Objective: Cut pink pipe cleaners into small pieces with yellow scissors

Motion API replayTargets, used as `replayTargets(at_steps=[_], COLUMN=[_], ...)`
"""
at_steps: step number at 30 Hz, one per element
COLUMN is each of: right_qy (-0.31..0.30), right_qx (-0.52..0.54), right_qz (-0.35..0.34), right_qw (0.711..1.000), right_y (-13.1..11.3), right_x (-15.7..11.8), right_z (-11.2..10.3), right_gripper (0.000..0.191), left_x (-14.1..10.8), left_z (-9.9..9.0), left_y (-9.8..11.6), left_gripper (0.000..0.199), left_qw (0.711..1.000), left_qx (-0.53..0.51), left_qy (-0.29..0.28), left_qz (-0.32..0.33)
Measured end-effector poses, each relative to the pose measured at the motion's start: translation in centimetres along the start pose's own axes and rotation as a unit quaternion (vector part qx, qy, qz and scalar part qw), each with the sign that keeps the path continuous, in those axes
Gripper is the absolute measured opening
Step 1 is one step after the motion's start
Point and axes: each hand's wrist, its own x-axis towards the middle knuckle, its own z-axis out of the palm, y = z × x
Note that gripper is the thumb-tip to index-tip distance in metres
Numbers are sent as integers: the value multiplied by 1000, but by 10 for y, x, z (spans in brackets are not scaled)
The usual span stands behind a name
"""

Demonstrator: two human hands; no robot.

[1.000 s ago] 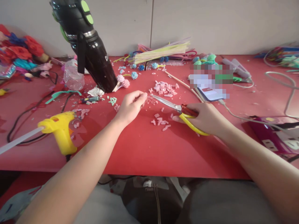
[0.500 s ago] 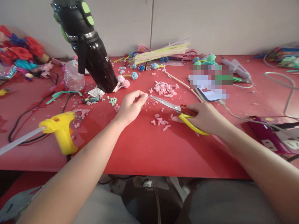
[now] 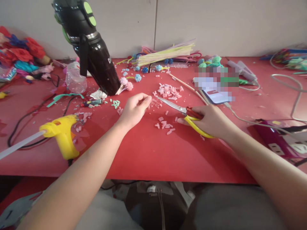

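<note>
My right hand (image 3: 212,119) is wrapped around the scissors (image 3: 174,106), which have one red and one yellow handle. Their blades look nearly together and point left, with the tips a short way from my left fingertips. Thumb and forefinger of my left hand (image 3: 135,108) are pinched together; anything between them is too small to make out. Beyond the blades lies a heap of short pink cut pieces (image 3: 169,91). A smaller scatter of pink pieces (image 3: 164,123) is below the blades, left of my right hand.
A yellow glue gun (image 3: 63,135) lies at the left. Behind it stand a black bottle (image 3: 100,60) and a clear plastic bottle (image 3: 75,78). Pipe cleaners (image 3: 165,55) are stacked at the back. A phone (image 3: 216,95) with a cable and a purple box (image 3: 271,137) are on the right.
The scissors' tips have drawn slightly right, away from my left fingertips. My left hand stays in place, still pinched.
</note>
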Motion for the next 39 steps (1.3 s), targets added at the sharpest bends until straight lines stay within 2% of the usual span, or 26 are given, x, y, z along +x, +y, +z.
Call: replayTargets(at_steps=[4, 12, 19, 28, 39], right_qy=[-10, -11, -16, -18, -1], right_qx=[3, 3, -2, -7, 3], right_qz=[-2, 6, 4, 10, -18], right_qw=[1000, 1000, 1000, 1000, 1000], right_y=[1, -1, 1, 0, 6], right_x=[-2, -2, -1, 2, 4], right_z=[-1, -1, 0, 0, 3], right_gripper=[84, 87, 83, 85, 82], left_x=[1, 2, 2, 3, 2], left_z=[0, 1, 1, 1, 0], left_y=[-3, -7, -10, -10, -11], left_gripper=[37, 39, 42, 40, 37], left_qw=[1000, 1000, 999, 1000, 1000], left_qx=[-9, -22, -27, -8, 2], left_qy=[-4, -7, -18, -24, -24], left_qz=[-4, -12, -11, 0, 2])
